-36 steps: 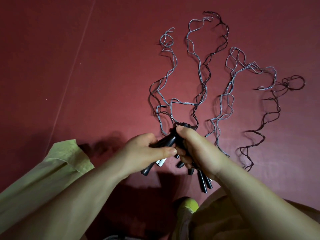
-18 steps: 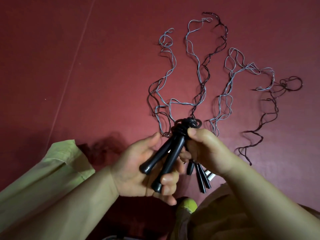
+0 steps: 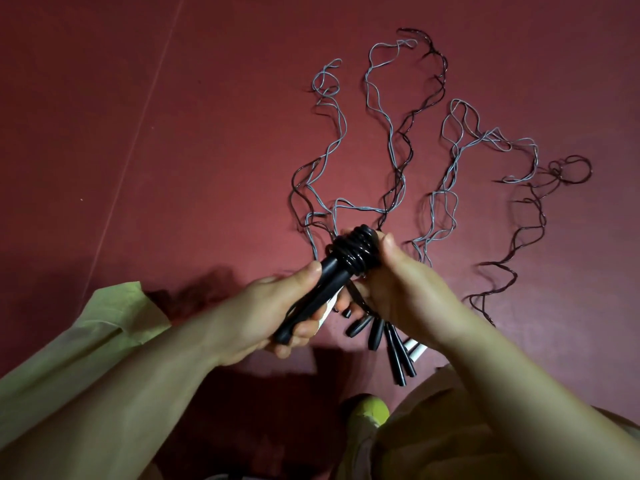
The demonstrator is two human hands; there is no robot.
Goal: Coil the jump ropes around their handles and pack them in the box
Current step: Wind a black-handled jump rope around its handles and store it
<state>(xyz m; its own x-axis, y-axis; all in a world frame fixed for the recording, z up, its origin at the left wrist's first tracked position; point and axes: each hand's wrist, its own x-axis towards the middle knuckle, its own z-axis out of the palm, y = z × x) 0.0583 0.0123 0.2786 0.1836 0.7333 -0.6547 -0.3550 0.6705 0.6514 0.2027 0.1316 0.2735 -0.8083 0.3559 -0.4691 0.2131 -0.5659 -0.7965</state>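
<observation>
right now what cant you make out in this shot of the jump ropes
- Box: none in the head view.
- Coiled black rope: its loose end is hidden behind the right hand.
- Handles below that hand: count unclear, they overlap.
- Ropes on the floor: tangled, count unclear.
- Left hand covers part of its handle.

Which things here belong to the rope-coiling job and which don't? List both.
Job:
coiled black rope on held handles
left hand
right hand
loose ropes on the floor
spare handles

Not the job:
red floor
green sleeve
</observation>
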